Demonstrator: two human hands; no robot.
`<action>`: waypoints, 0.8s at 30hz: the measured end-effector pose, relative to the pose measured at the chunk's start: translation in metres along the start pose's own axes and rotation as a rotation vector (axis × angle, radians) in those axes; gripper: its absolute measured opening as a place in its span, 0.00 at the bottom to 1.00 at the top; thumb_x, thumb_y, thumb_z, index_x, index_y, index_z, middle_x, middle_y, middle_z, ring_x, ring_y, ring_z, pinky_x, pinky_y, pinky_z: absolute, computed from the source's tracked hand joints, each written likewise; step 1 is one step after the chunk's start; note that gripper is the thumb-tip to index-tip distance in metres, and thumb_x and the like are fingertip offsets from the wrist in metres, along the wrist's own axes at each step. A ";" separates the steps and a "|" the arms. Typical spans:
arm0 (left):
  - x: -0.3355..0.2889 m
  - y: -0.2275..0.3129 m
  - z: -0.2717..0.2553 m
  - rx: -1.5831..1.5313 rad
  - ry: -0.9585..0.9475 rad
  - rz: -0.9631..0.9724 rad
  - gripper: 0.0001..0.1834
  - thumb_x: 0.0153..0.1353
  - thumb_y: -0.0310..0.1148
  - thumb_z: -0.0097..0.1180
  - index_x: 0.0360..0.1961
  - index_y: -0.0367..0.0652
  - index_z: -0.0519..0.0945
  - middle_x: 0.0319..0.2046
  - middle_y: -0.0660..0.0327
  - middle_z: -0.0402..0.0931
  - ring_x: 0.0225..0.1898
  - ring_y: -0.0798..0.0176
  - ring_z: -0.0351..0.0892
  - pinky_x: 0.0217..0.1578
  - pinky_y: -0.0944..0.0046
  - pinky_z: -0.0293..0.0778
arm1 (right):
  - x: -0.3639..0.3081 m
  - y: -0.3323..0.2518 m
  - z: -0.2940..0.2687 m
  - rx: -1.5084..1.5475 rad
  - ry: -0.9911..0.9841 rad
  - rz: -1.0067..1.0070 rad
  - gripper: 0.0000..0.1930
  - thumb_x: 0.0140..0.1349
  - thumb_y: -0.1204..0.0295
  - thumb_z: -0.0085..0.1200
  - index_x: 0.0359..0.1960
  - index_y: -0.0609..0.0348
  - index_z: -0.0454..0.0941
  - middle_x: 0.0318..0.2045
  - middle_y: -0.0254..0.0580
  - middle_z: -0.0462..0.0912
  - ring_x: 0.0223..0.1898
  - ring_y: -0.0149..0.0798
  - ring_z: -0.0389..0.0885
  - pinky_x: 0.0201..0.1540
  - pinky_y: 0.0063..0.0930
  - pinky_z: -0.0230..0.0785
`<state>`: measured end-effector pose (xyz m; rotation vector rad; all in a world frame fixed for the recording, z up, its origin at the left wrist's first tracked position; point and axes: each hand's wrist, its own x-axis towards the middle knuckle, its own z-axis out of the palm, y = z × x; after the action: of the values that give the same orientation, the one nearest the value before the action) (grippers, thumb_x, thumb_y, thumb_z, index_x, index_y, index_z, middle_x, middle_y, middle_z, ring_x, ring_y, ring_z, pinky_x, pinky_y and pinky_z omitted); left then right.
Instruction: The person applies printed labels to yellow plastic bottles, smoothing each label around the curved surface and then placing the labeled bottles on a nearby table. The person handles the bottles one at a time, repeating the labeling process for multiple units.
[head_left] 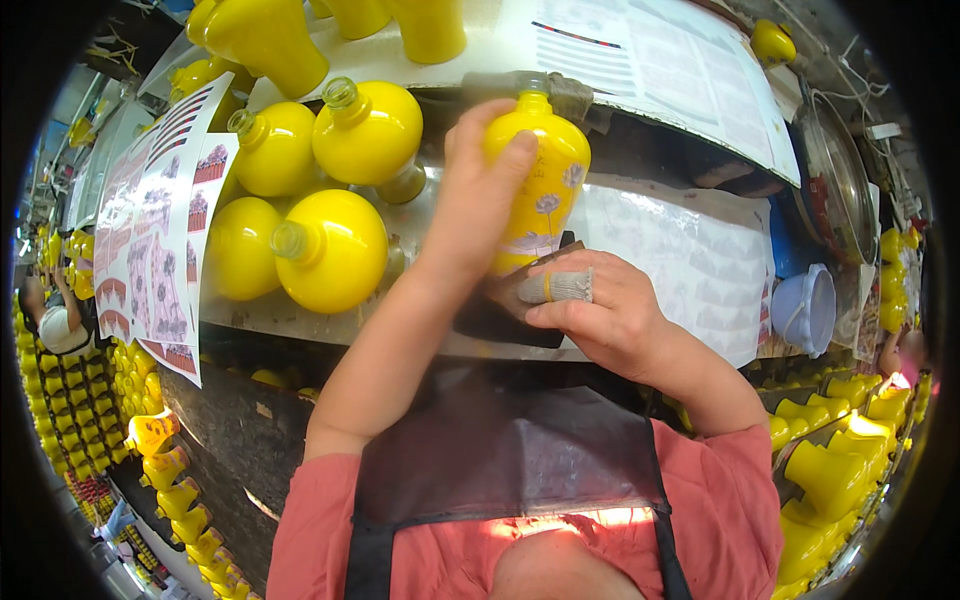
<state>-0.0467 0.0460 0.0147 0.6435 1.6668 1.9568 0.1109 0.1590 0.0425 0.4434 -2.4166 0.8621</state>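
Note:
My left hand (pixel 480 185) is wrapped round the upper body of a yellow bottle (pixel 535 170), its thumb across the front. The bottle has a clear glass neck and carries purple flower decals. At the bottle's lower end my right hand (pixel 600 310) is closed, its fingers bent together. A grey fabric sleeve (pixel 560 287) with a yellow band covers one of its fingers. A thin brown edge shows by these fingertips, against the bottle's base; what it belongs to I cannot make out. Dark material lies beneath both hands.
Several yellow bottles, among them a round one (pixel 330 250), stand left of my hands. A printed decal sheet (pixel 165 225) hangs over the table's left edge. Pale sheets (pixel 670 260) lie to the right, by a lilac bucket (pixel 803 310). A dark grey cloth (pixel 570 97) sits behind the held bottle.

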 end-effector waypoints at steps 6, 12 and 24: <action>-0.003 -0.013 -0.001 -0.232 0.019 -0.047 0.29 0.75 0.42 0.49 0.70 0.41 0.59 0.62 0.48 0.66 0.61 0.56 0.68 0.64 0.57 0.65 | -0.013 0.010 0.001 -0.073 0.376 0.438 0.12 0.53 0.87 0.66 0.38 0.60 0.83 0.35 0.42 0.87 0.35 0.37 0.86 0.40 0.28 0.78; -0.024 -0.022 -0.004 0.336 0.066 0.186 0.40 0.73 0.42 0.50 0.75 0.34 0.47 0.69 0.41 0.59 0.68 0.45 0.65 0.68 0.52 0.61 | -0.047 -0.003 0.020 0.039 0.232 0.272 0.12 0.53 0.87 0.64 0.36 0.58 0.80 0.41 0.48 0.88 0.42 0.47 0.87 0.45 0.33 0.79; -0.036 -0.022 -0.006 0.185 0.020 0.046 0.45 0.74 0.45 0.49 0.78 0.37 0.37 0.65 0.37 0.68 0.65 0.43 0.72 0.64 0.56 0.66 | -0.029 0.011 0.031 0.213 0.550 0.513 0.10 0.60 0.83 0.64 0.42 0.62 0.79 0.39 0.42 0.85 0.39 0.32 0.84 0.45 0.25 0.76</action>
<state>-0.0215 0.0214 -0.0094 0.7376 1.8768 1.8593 0.1175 0.1506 0.0004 -0.3302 -1.9433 1.2674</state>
